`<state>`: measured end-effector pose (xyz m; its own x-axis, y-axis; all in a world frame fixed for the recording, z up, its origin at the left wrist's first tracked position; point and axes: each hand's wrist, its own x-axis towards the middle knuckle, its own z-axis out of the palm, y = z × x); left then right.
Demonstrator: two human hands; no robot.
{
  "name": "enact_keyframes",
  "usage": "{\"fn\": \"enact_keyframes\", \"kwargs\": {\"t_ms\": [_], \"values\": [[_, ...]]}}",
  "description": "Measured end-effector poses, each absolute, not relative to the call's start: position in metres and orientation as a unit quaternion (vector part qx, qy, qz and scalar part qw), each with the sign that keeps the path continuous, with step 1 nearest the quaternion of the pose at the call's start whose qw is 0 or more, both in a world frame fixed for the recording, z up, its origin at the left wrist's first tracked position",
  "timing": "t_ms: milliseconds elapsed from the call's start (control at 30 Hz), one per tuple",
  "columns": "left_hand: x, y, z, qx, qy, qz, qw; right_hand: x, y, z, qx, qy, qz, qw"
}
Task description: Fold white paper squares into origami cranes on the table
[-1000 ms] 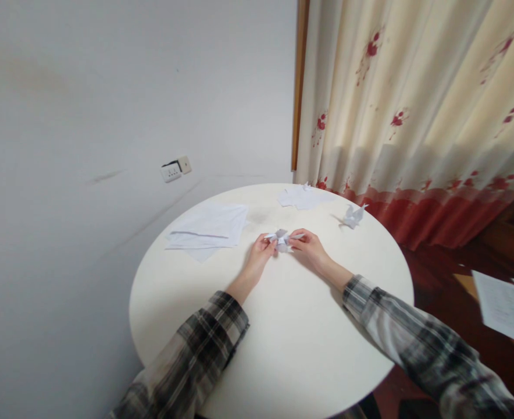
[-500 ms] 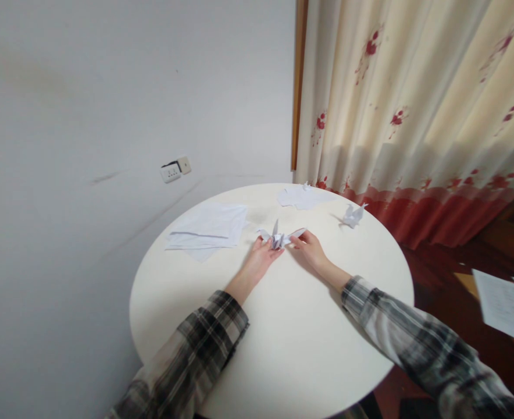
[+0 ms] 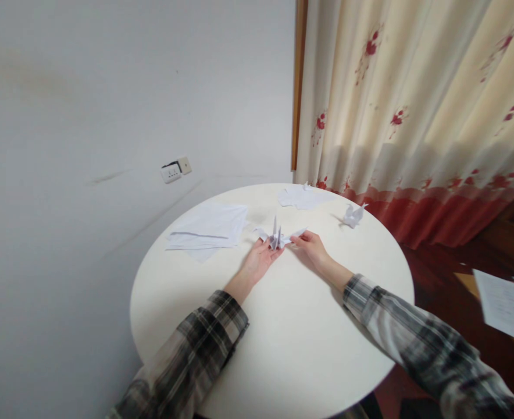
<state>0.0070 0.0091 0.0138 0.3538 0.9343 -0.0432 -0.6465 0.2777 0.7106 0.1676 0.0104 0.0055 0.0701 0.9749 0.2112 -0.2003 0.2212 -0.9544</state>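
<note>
Between my two hands is a white paper crane (image 3: 277,237), its wings spread to either side and its pointed neck and tail sticking up. My left hand (image 3: 260,257) cradles the crane from the left and below, with the thumb at its left wing. On the other side, my right hand (image 3: 311,245) pinches the right wing between thumb and fingers. Both hands are above the middle of a round white table (image 3: 278,349). Another folded paper crane (image 3: 353,216) stands apart near the table's right edge.
At the left lies a stack of white paper sheets (image 3: 209,226). More paper (image 3: 304,196) lies at the far edge with a small folded piece on it. Behind are a wall with a socket (image 3: 171,172) and a floral curtain (image 3: 414,116). Written sheets (image 3: 507,305) lie off to the right.
The crane's upright points stand closer together and straighter than before. Its left wing now reaches slightly further left. Both hands have barely shifted and keep their hold.
</note>
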Motion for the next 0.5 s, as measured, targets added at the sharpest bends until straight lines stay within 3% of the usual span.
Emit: {"fn": "enact_keyframes", "kwargs": {"t_ms": [500], "values": [[0.0075, 0.0048, 0.0204, 0.289, 0.209, 0.481, 0.801, 0.1685, 0.0072, 0.0104, -0.397, -0.491, 0.472, 0.615]]}}
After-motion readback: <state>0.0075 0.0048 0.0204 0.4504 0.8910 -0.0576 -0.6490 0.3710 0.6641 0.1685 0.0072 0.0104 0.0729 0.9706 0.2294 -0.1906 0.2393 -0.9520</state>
